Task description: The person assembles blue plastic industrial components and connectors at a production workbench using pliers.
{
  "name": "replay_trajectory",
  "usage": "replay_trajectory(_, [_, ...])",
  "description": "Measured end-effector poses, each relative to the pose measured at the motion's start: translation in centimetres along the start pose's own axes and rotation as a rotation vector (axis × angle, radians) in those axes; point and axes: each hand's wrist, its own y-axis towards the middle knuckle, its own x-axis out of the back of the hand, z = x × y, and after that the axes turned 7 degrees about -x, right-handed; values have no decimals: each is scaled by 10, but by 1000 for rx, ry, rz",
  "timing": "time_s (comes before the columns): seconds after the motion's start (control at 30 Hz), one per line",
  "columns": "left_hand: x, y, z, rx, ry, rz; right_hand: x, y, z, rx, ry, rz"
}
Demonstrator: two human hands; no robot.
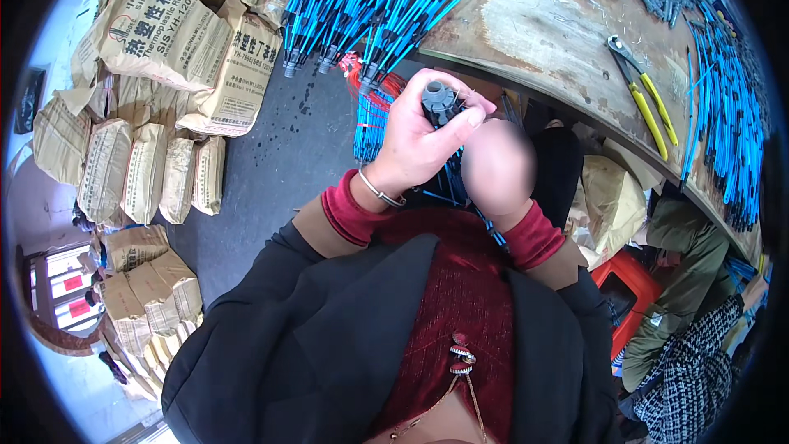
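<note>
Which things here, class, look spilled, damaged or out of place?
Dark specks mottle the grey floor beside the paper sacks; spill or stain, I can't tell. The wooden table has a pale, worn-looking patch.

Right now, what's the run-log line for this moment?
Left hand: holds dark grey fitting | Right hand: blurred, grip unclear | Table: yellow-handled pliers, blue rods

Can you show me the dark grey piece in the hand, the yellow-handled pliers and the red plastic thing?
Dark grey piece (441,104), head view: on its ridged end.
Yellow-handled pliers (647,119), head view: on one yellow handle.
Red plastic thing (643,281), head view: on its upper part.
</note>
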Motion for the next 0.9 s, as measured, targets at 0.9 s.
replay_trajectory(0.9, [16,4,-3,64,-62,-61,0,4,-10,-82,12,85])
